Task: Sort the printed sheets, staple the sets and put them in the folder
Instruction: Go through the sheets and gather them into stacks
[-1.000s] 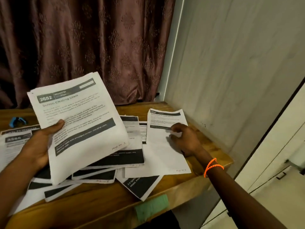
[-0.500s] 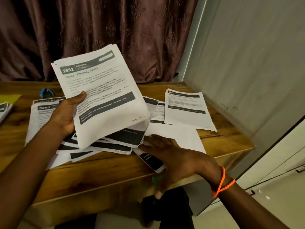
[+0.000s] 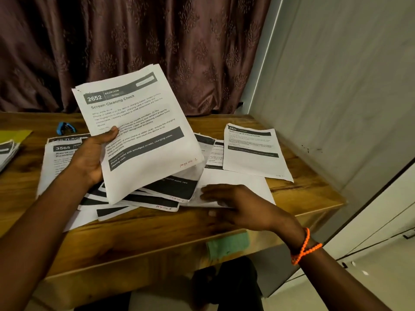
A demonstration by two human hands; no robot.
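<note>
Behind everything, a brown patterned curtain (image 3: 134, 41) hangs to the back edge of a wooden desk (image 3: 157, 234), with a pale grey wall (image 3: 336, 86) closing the right side; the desk top is strewn with printed sheets, and a strip of green tape (image 3: 228, 244) is stuck to its front edge. Spread across the middle lies a fan of loose sheets (image 3: 157, 196), overlapping, their black bands showing and red handwritten page marks at the corners; to the left, partly under the forearm, a sheet headed 3565 (image 3: 58, 158) lies flat; to the right, a sheet headed 2437 (image 3: 253, 151) lies apart from the fan, near the wall. Above the fan, tilted up toward the viewer, is a thick stack headed 2652 Screen Cleaning Check (image 3: 139, 131), marked page no 1 in red; the left hand (image 3: 89, 156) holds it by its left edge, thumb pressed on the front, fingers curled behind. The right hand (image 3: 242, 207) rests palm down on a blank white sheet (image 3: 233, 182) at the near right of the fan, fingers extended and fairly close together, thumb hanging over the desk's front edge; an orange bead bracelet (image 3: 305, 248) circles that wrist. At the far left edge sit a stapled-looking set (image 3: 6, 151) on a yellow-green folder (image 3: 18, 134); a small blue stapler (image 3: 65, 127) lies near the curtain.
</note>
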